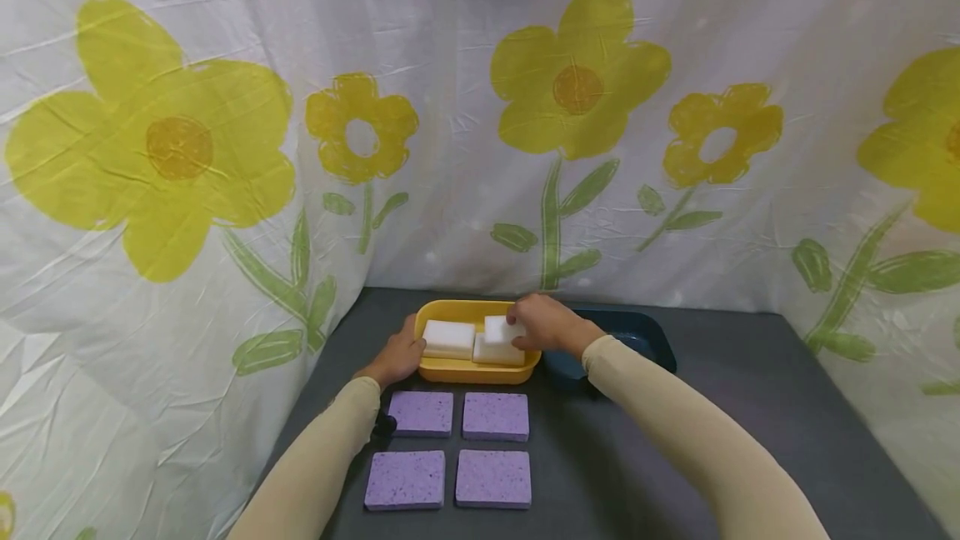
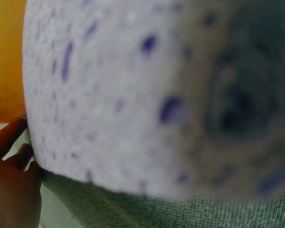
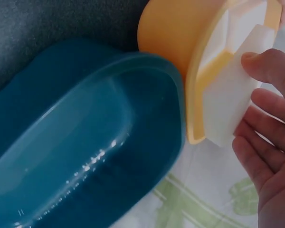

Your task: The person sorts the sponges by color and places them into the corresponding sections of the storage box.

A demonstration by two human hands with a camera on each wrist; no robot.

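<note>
At the back of the table my left hand (image 1: 396, 357) holds the left rim of a yellow plastic basin (image 1: 476, 375). My right hand (image 1: 551, 323) pinches a white sponge block (image 3: 230, 95) over the basin's right end, thumb on one face and fingers behind it. Inside the basin lie more white sponge blocks (image 1: 448, 336), one of them partly covered by the held block. In the right wrist view the held block stands tilted, overlapping the yellow rim. The left wrist view is mostly filled by a speckled purple sponge (image 2: 99, 95), with the left fingers at its edge.
A dark blue basin (image 1: 656, 344) stands right beside the yellow one, partly behind the right forearm. Several purple sponges (image 1: 495, 417) lie in two rows on the dark grey table (image 1: 750, 390) nearer the front. A flower-printed white curtain (image 1: 450, 215) hangs behind and at both sides.
</note>
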